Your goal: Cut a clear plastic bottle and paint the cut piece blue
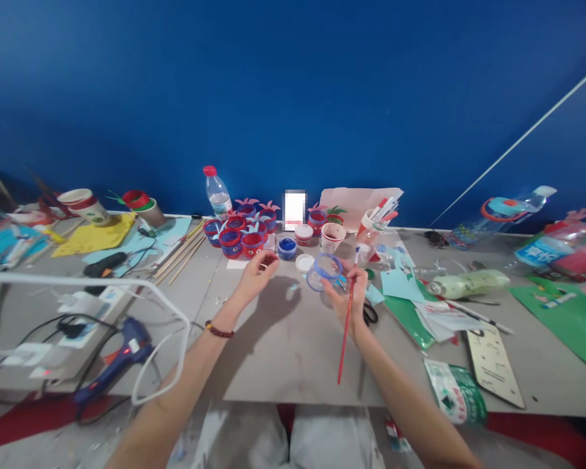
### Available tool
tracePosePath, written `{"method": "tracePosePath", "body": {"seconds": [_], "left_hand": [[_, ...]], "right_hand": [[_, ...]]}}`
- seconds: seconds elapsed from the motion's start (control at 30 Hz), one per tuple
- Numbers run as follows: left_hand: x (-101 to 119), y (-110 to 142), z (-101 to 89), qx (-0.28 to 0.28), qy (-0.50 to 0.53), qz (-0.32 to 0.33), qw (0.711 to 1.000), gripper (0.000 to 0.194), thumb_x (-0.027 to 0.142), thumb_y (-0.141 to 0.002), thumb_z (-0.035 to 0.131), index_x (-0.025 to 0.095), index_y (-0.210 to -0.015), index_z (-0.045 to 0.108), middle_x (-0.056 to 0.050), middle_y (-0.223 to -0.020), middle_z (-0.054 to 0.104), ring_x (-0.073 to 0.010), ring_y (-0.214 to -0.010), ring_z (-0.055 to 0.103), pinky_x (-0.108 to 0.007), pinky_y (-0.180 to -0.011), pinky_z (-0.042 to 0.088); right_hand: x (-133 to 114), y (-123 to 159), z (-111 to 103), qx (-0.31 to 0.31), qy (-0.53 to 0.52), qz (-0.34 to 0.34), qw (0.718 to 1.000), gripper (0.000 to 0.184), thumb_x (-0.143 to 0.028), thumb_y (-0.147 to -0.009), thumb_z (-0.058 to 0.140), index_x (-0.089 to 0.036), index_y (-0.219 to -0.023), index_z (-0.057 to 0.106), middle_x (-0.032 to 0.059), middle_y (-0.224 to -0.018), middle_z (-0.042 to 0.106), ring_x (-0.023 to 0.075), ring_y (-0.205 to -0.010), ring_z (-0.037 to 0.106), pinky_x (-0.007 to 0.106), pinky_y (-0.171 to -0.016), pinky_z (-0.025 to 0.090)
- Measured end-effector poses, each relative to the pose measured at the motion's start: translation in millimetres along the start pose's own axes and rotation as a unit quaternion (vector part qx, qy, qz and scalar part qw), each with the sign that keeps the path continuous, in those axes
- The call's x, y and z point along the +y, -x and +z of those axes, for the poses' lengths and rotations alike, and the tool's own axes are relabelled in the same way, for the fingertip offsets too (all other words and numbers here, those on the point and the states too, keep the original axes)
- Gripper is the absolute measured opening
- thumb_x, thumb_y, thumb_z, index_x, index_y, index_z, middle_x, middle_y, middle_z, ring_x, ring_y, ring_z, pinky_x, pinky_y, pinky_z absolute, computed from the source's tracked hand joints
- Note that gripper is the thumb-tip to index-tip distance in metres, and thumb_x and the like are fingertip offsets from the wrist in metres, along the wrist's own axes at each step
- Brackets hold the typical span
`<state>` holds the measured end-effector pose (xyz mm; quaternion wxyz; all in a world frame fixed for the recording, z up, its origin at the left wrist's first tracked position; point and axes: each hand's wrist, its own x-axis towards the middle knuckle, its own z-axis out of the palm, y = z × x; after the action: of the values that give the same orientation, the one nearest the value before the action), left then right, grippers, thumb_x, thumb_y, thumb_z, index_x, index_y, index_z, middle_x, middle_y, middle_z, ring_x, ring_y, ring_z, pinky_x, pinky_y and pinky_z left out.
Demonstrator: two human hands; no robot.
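My right hand [350,296] is closed around a red paintbrush [344,339], whose handle slants down toward the table's front edge. The same hand also grips a clear plastic cup [324,272] with blue paint on its rim, tilted above the table. My left hand [260,272] hovers left of the cup, fingers loosely curled, with nothing visible in them. Just beyond it stand several red and blue painted cups [231,242] with leaf-shaped paper tops. An open jar of blue paint [287,248] sits between the hands, near a white lid [305,263].
A water bottle [218,194] stands by the blue wall. At left lie wooden sticks [180,257], a glue gun [120,358] and a power strip [78,332] with loose cables. Black scissors [370,314], green card [407,312] and a pen-filled cup [370,225] are at right.
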<state>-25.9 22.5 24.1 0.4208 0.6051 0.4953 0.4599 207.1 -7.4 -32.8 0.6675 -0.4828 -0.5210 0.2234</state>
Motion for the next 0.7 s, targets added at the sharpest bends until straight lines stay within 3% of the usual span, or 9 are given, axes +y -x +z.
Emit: {"method": "tracePosePath", "body": {"seconds": [0.07, 0.1, 0.17, 0.27, 0.4, 0.57, 0.7], "left_hand": [[-9.5, -4.3, 4.1, 0.08, 0.048, -0.001, 0.996, 0.031, 0.048, -0.074, 0.07, 0.021, -0.089, 0.062, -0.004, -0.091, 0.068, -0.0182, -0.083, 0.063, -0.034, -0.077, 0.052], [-14.4, -2.3, 8.2, 0.087, 0.074, -0.005, 0.993, 0.032, 0.049, -0.075, 0.069, 0.022, -0.09, 0.062, -0.004, -0.091, 0.068, -0.0191, -0.086, 0.064, -0.035, -0.079, 0.052], [-23.1, 7.3, 18.6, 0.051, 0.109, -0.006, 0.993, 0.039, 0.052, -0.075, 0.07, 0.022, -0.098, 0.062, -0.007, -0.096, 0.069, -0.0225, -0.094, 0.066, -0.038, -0.085, 0.052], [-31.7, 23.6, 32.1, -0.036, 0.117, 0.025, 0.992, 0.06, 0.051, -0.069, 0.079, 0.024, -0.118, 0.059, -0.011, -0.121, 0.067, -0.0272, -0.115, 0.062, -0.043, -0.098, 0.048], [-37.0, 30.9, 37.6, -0.078, 0.076, 0.072, 0.991, 0.079, 0.044, -0.063, 0.086, 0.025, -0.132, 0.053, -0.014, -0.141, 0.056, -0.0309, -0.128, 0.055, -0.047, -0.11, 0.041], [-43.3, 27.4, 33.3, -0.098, 0.093, 0.047, 0.99, 0.075, 0.041, -0.066, 0.085, 0.023, -0.133, 0.055, -0.014, -0.136, 0.06, -0.0317, -0.128, 0.055, -0.047, -0.11, 0.042], [-47.7, 23.2, 29.6, -0.076, 0.09, 0.006, 0.993, 0.069, 0.044, -0.066, 0.084, 0.019, -0.127, 0.06, -0.014, -0.128, 0.066, -0.0318, -0.119, 0.06, -0.048, -0.106, 0.045]], "right_hand": [[0.2, 5.3, 5.6, -0.038, 0.001, -0.002, 0.999, 0.053, -0.036, -0.072, 0.08, -0.028, -0.095, 0.034, 0.008, -0.126, 0.061, 0.0251, -0.117, 0.059, 0.053, -0.104, 0.045], [-0.2, 7.1, 7.4, -0.057, 0.001, -0.004, 0.998, 0.053, -0.036, -0.071, 0.081, -0.028, -0.095, 0.035, 0.0088, -0.125, 0.062, 0.0253, -0.114, 0.061, 0.052, -0.102, 0.046], [-1.7, 9.0, 9.3, -0.088, 0.003, -0.003, 0.996, 0.052, -0.037, -0.07, 0.081, -0.027, -0.094, 0.036, 0.0096, -0.123, 0.064, 0.0255, -0.11, 0.064, 0.05, -0.099, 0.049], [-5.7, 9.9, 10.4, -0.108, 0.005, -0.009, 0.994, 0.051, -0.037, -0.068, 0.082, -0.027, -0.091, 0.038, 0.0082, -0.118, 0.067, 0.0252, -0.103, 0.067, 0.047, -0.094, 0.051], [-8.8, 12.1, 12.7, -0.125, -0.011, -0.022, 0.992, 0.053, -0.04, -0.065, 0.085, -0.027, -0.09, 0.04, 0.0064, -0.11, 0.07, 0.0248, -0.097, 0.067, 0.045, -0.087, 0.054], [-6.6, 13.7, 14.5, -0.136, -0.025, -0.005, 0.99, 0.053, -0.044, -0.064, 0.086, -0.027, -0.09, 0.042, 0.0056, -0.11, 0.071, 0.0252, -0.098, 0.068, 0.046, -0.088, 0.054], [-10.9, 11.9, 13.9, -0.158, -0.043, 0.015, 0.986, 0.041, -0.045, -0.075, 0.077, -0.027, -0.092, 0.045, 0.0064, -0.112, 0.07, 0.0244, -0.098, 0.07, 0.044, -0.089, 0.055]]}}
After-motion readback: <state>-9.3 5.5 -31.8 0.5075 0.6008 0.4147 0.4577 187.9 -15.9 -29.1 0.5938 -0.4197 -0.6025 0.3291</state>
